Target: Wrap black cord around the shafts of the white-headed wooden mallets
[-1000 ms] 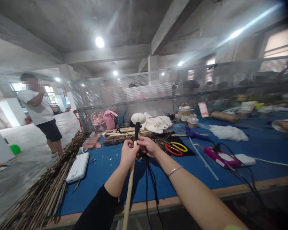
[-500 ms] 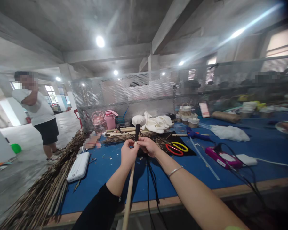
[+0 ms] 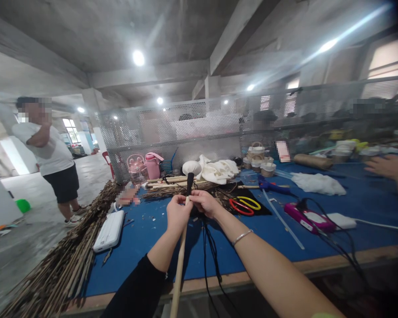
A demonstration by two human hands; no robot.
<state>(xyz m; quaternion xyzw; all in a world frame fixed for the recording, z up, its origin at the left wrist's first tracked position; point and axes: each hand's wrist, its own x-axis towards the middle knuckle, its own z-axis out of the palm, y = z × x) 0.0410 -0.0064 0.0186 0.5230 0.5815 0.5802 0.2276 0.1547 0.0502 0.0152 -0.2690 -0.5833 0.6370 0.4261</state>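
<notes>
My left hand (image 3: 178, 212) is closed around a pale wooden stick (image 3: 178, 274), just below a black wrapping (image 3: 190, 182). The stick slants up from the table's front edge and is topped by a round white cloth-covered head (image 3: 191, 168). My right hand (image 3: 204, 203) pinches at the lower end of the wrapping, its fingertips meeting the left ones. Thin black cords (image 3: 212, 251) hang below that hand over the table edge. Exactly how the cord runs between the fingers is hidden.
Dry twigs (image 3: 63, 247) and a white power bank (image 3: 109, 232) lie left. Scissors (image 3: 245, 205) with red and yellow handles, a blue glue gun (image 3: 273, 186) and a purple device (image 3: 308, 218) lie right. Another person's hand (image 3: 389, 167) reaches in far right; a person (image 3: 58, 150) stands left.
Both my hands and the stick stay nearly in place. The other person's hand at the far right has come further into view, over the table. The standing person has shifted slightly left.
</notes>
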